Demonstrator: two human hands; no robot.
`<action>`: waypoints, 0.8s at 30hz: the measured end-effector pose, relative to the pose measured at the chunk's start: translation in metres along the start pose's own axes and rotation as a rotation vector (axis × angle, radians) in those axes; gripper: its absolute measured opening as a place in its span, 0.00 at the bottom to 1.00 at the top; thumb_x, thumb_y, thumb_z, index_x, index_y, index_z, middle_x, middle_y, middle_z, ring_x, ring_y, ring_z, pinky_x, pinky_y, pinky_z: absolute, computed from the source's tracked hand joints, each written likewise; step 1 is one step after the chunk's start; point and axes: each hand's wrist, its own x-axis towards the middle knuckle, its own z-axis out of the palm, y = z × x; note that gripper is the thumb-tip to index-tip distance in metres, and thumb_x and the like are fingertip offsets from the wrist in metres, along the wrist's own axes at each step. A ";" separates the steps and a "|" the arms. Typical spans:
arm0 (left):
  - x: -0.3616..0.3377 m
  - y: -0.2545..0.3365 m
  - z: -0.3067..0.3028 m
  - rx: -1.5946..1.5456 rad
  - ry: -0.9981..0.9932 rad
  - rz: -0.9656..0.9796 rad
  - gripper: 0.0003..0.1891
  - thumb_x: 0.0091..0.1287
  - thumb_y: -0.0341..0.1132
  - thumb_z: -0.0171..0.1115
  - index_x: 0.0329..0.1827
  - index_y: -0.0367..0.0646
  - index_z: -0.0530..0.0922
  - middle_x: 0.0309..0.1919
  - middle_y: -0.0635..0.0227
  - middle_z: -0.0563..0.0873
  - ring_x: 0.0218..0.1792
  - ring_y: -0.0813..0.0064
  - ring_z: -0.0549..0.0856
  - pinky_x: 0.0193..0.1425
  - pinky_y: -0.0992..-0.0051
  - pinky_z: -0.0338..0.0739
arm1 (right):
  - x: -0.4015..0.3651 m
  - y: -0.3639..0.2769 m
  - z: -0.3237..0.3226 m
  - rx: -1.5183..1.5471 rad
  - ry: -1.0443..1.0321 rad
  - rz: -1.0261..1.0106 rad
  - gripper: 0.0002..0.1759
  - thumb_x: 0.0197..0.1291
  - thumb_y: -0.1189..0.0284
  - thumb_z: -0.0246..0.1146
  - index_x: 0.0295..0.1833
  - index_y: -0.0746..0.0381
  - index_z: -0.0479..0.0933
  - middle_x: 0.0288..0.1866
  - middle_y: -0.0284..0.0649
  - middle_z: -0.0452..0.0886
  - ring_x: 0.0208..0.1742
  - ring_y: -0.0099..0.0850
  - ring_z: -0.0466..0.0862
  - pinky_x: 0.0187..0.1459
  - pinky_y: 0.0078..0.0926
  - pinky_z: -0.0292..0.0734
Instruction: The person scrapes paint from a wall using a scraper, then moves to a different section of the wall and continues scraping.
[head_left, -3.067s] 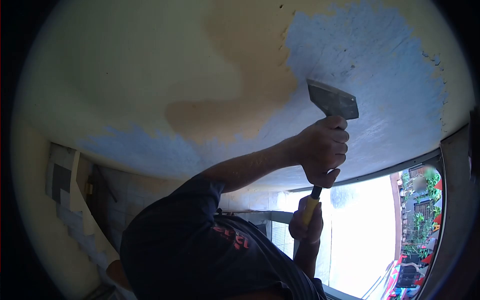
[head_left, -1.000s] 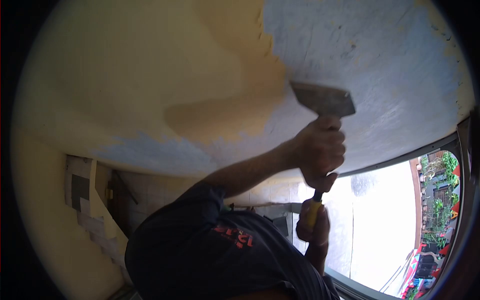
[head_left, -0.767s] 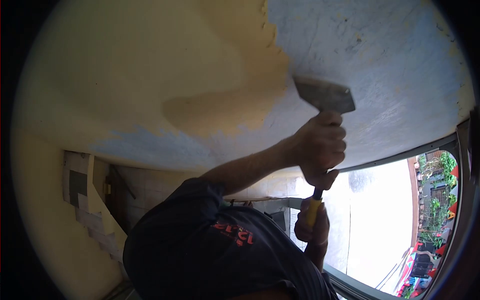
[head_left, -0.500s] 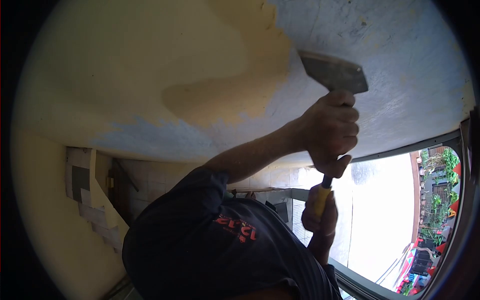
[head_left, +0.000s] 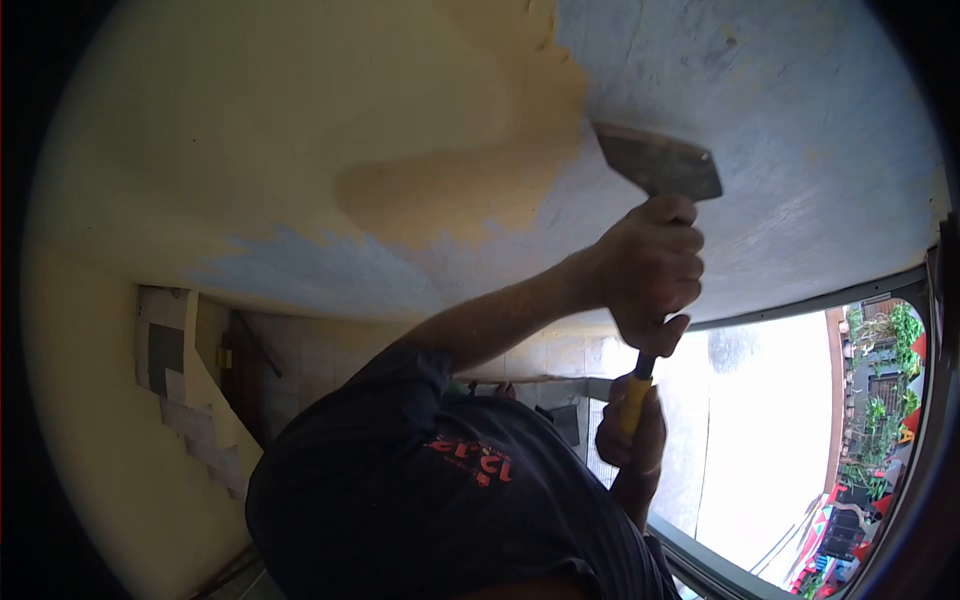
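A scraper (head_left: 657, 163) with a wide dark metal blade lies against the wall, its edge beside the border between yellow paint and bare grey surface. My left hand (head_left: 655, 262) is wrapped around it just below the blade, fingers closed. Lower down, my right hand (head_left: 630, 435) grips the yellow and black handle (head_left: 634, 403). Both hands thus hold the same tool, one above the other. Yellow paint (head_left: 450, 185) covers the wall left of the blade, with a ragged edge. Grey scraped surface (head_left: 800, 130) spreads to the right.
At right, a framed window opening (head_left: 770, 430) shows a bright wall, plants and red decorations outside. Stepped tile-like pieces (head_left: 185, 410) line the left side. My dark shirt (head_left: 400, 500) fills the lower middle, with a tiled surface (head_left: 330, 350) beyond it.
The scraper blade has shifted slightly down and left in the view. Both hands have moved a little left with it, still gripping.
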 end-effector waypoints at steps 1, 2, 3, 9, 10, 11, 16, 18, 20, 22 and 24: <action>0.002 0.000 -0.002 0.005 0.016 0.019 0.13 0.36 0.45 0.52 0.05 0.50 0.64 0.06 0.75 0.63 0.15 0.74 0.64 0.39 0.68 0.64 | -0.001 0.000 0.000 -0.004 0.002 -0.003 0.29 0.70 0.46 0.45 0.47 0.64 0.68 0.11 0.30 0.60 0.06 0.17 0.57 0.07 0.16 0.52; 0.012 -0.002 -0.009 -0.003 0.011 0.034 0.12 0.36 0.45 0.52 0.05 0.50 0.64 0.06 0.76 0.64 0.16 0.74 0.64 0.39 0.68 0.64 | -0.002 -0.005 0.001 -0.026 0.006 -0.006 0.29 0.70 0.45 0.45 0.46 0.64 0.68 0.11 0.30 0.60 0.06 0.16 0.57 0.07 0.16 0.52; 0.012 0.000 -0.010 -0.010 0.010 0.028 0.12 0.36 0.45 0.52 0.05 0.50 0.64 0.06 0.76 0.64 0.16 0.74 0.64 0.39 0.68 0.64 | -0.002 -0.008 0.005 -0.037 -0.024 -0.020 0.29 0.70 0.45 0.45 0.46 0.64 0.68 0.11 0.30 0.60 0.06 0.16 0.57 0.07 0.15 0.51; -0.032 0.013 -0.003 -0.003 -0.074 -0.085 0.12 0.38 0.45 0.49 0.07 0.50 0.61 0.09 0.75 0.63 0.17 0.73 0.67 0.40 0.67 0.65 | 0.008 0.030 -0.009 -0.033 0.041 0.041 0.29 0.71 0.46 0.43 0.45 0.66 0.67 0.10 0.29 0.59 0.06 0.16 0.57 0.07 0.15 0.51; -0.031 0.013 -0.004 -0.002 -0.080 -0.088 0.12 0.38 0.45 0.49 0.07 0.50 0.61 0.09 0.75 0.63 0.17 0.73 0.67 0.40 0.67 0.65 | 0.010 0.033 -0.009 -0.071 0.067 0.018 0.29 0.71 0.46 0.43 0.45 0.66 0.67 0.10 0.29 0.59 0.06 0.16 0.56 0.07 0.15 0.51; -0.031 0.011 -0.004 0.000 -0.086 -0.065 0.12 0.38 0.45 0.49 0.07 0.50 0.62 0.09 0.74 0.64 0.18 0.73 0.68 0.41 0.67 0.66 | 0.011 0.036 -0.010 -0.105 0.097 -0.007 0.29 0.71 0.46 0.43 0.46 0.66 0.67 0.10 0.29 0.59 0.06 0.16 0.56 0.07 0.15 0.51; 0.001 -0.001 -0.007 0.014 -0.024 0.013 0.12 0.39 0.44 0.49 0.07 0.50 0.62 0.10 0.74 0.64 0.18 0.72 0.68 0.41 0.67 0.66 | 0.012 0.006 -0.007 -0.146 -0.037 -0.067 0.26 0.70 0.45 0.45 0.46 0.59 0.66 0.11 0.29 0.59 0.05 0.16 0.56 0.05 0.14 0.50; -0.006 0.003 -0.008 -0.002 -0.058 0.003 0.11 0.35 0.44 0.50 0.06 0.50 0.63 0.09 0.74 0.65 0.17 0.72 0.67 0.41 0.67 0.66 | 0.013 0.012 -0.007 -0.102 -0.047 -0.033 0.26 0.70 0.45 0.44 0.47 0.58 0.66 0.11 0.28 0.59 0.05 0.16 0.55 0.05 0.15 0.49; -0.028 0.008 -0.001 -0.012 -0.110 -0.036 0.10 0.31 0.43 0.52 0.05 0.50 0.65 0.08 0.74 0.66 0.17 0.73 0.67 0.40 0.68 0.66 | 0.011 0.032 -0.015 -0.040 0.018 -0.009 0.29 0.71 0.46 0.42 0.46 0.66 0.66 0.10 0.30 0.59 0.06 0.17 0.56 0.07 0.16 0.51; -0.029 0.011 -0.004 -0.008 -0.118 -0.036 0.09 0.31 0.43 0.52 0.06 0.50 0.66 0.08 0.74 0.66 0.17 0.72 0.67 0.40 0.68 0.66 | 0.014 0.038 -0.012 0.012 0.030 0.019 0.29 0.71 0.46 0.42 0.46 0.65 0.66 0.10 0.29 0.59 0.06 0.16 0.56 0.07 0.16 0.50; -0.029 0.010 -0.002 -0.024 -0.136 -0.042 0.10 0.31 0.43 0.53 0.06 0.50 0.66 0.09 0.74 0.66 0.17 0.72 0.68 0.41 0.68 0.66 | 0.014 0.031 -0.017 -0.026 0.026 -0.003 0.29 0.71 0.46 0.42 0.46 0.65 0.66 0.10 0.29 0.59 0.06 0.16 0.56 0.07 0.16 0.50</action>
